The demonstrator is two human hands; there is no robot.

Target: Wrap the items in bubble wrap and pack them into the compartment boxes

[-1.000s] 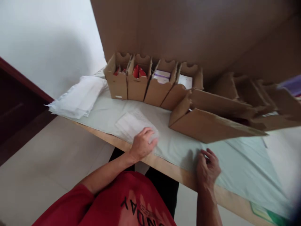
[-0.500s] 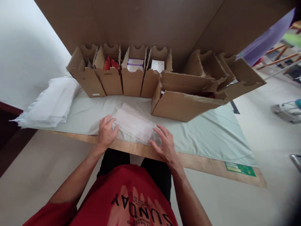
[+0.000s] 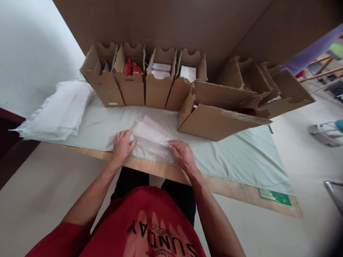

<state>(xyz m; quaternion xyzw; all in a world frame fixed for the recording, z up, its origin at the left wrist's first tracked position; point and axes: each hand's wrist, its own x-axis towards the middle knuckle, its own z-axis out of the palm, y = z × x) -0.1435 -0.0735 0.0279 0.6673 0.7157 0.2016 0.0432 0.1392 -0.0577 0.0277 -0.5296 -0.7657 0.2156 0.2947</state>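
Note:
A clear, crinkled bubble wrap bag (image 3: 152, 130) lies on the light green cloth in front of me, near the table's front edge. My right hand (image 3: 183, 153) pinches its right side between thumb and fingertips, raising that edge slightly. At its left end rests my left hand (image 3: 122, 145), thumb apart from the fingers, touching the wrap but not closed on it. Under the lifted part, a thin see-through layer spreads toward the table's edge.
Upright cardboard bins (image 3: 134, 89) line the back, holding red packets (image 3: 132, 67) and white boxes (image 3: 188, 73). A cardboard bin (image 3: 222, 123) lies sideways at the right. White bubble wrap bags (image 3: 59, 110) are stacked at the left. A cardboard panel (image 3: 171, 25) stands behind.
My right hand has closed from spread fingers into a pinch on the wrap's right side and lifted it a little. My left hand stays at the left end. The view has shifted slightly.

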